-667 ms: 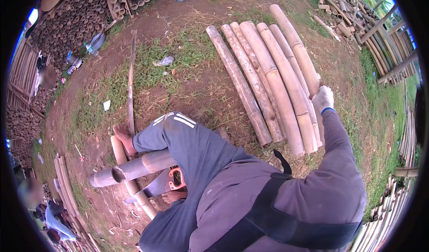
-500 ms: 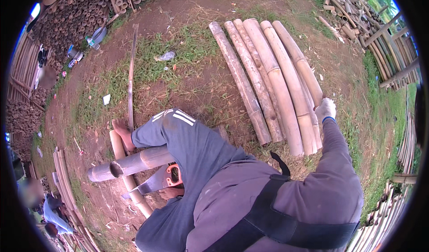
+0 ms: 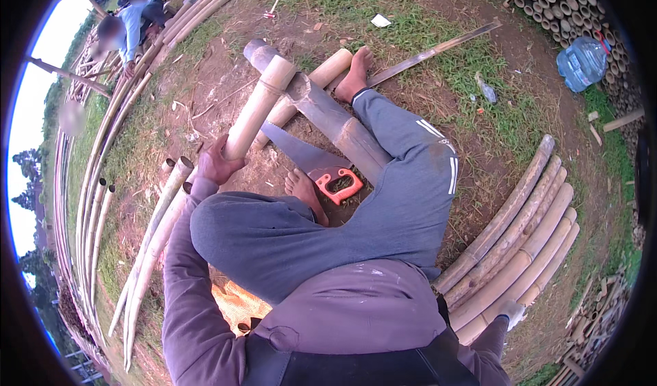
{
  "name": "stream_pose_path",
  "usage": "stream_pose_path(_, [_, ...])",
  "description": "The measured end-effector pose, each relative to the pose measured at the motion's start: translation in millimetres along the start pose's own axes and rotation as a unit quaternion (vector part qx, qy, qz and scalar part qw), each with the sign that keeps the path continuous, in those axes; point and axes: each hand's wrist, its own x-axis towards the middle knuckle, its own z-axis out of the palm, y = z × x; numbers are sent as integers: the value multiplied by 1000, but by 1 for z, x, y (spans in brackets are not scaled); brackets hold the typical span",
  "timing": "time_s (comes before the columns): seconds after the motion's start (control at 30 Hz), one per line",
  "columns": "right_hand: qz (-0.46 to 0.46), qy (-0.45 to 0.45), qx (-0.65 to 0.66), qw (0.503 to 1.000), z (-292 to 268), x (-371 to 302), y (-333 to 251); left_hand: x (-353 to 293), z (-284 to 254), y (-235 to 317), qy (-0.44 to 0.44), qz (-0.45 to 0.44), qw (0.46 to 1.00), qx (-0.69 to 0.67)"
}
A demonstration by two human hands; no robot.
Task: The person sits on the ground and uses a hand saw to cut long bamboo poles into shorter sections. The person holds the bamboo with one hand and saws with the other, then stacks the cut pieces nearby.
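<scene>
My bare left hand (image 3: pixel 220 160) is wrapped round the lower end of a pale bamboo length (image 3: pixel 259 107), which slants up and away. Its far end overlaps a darker, thicker bamboo pole (image 3: pixel 335 122) with an open cut in it. That pole lies across a pale bamboo log (image 3: pixel 330 70) on the ground. Close to my bare feet rests a handsaw (image 3: pixel 308 155) with an orange handle. At the lower right, my right hand (image 3: pixel 512 311), in a whitish glove, is beside a row of cut bamboo lengths (image 3: pixel 523 252); its fingers are hidden.
Long bamboo poles (image 3: pixel 147 259) lie left of my knee. A split bamboo strip (image 3: pixel 438 50) extends from my far foot. A blue plastic water jug (image 3: pixel 583 64) stands before stacked bamboo (image 3: pixel 558 3). Another person (image 3: pixel 133 33) is at the far left.
My view has swung left. My left hand, out of sight before, now shows gripping the pale bamboo length. The gloved right hand is still by the row of cut lengths.
</scene>
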Motion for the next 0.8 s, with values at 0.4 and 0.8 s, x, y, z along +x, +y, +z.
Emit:
stream_pose_path(0.4, [-326,-670,379,549,144,-395,-527,177,-19,202,-87,178,968,-153])
stream_pose_path(0.8, [16,-677,482,555,238,-360,-718,-37,53,-131,-242,-88,957,133])
